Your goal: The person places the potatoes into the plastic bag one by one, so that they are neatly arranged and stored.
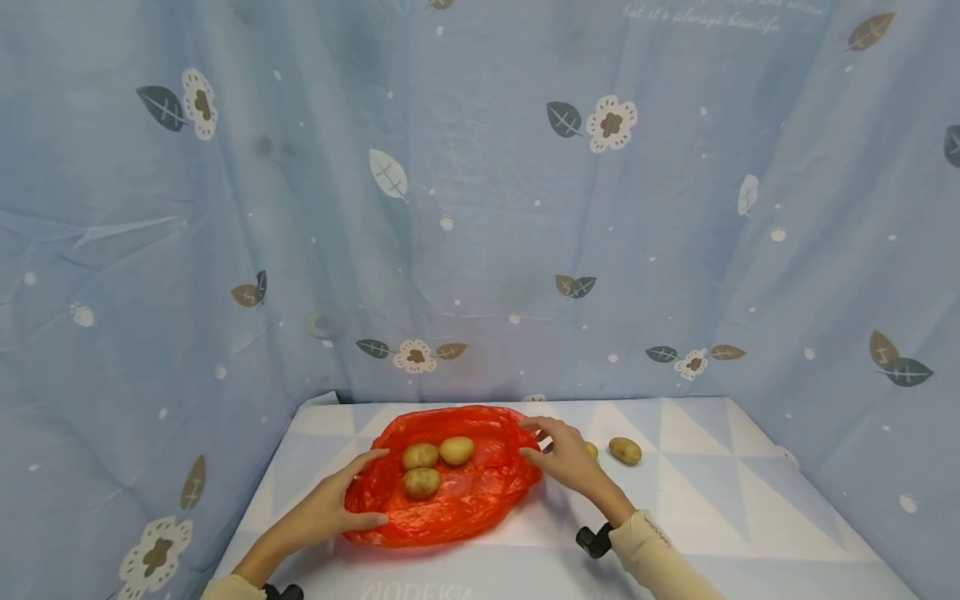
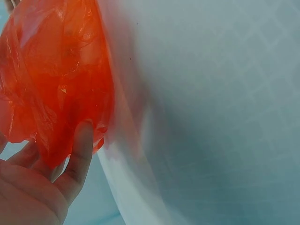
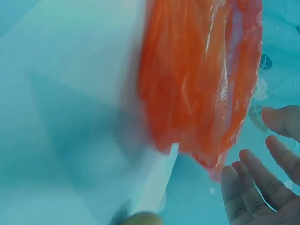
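A red plastic bag (image 1: 480,508) lies spread on the table with its mouth facing up, and three potatoes (image 1: 422,483) rest inside. At its left side is my left hand (image 1: 326,508), thumb and fingers spread wide about the edge. The left wrist view shows that thumb (image 2: 82,150) against the red plastic, the other fingers partly hidden behind it. By the bag's right rim, my right hand (image 1: 566,458) has its fingers loosely bent and parted. In the right wrist view these fingers (image 3: 267,183) hold nothing and stand beside the bag's edge (image 3: 197,93).
Right of the bag, a potato (image 1: 625,451) lies on the patterned table (image 1: 705,500). Another potato (image 1: 592,451) is partly hidden behind my right hand. A blue curtain (image 1: 487,208) with leaves and flowers encloses the table at the back and sides.
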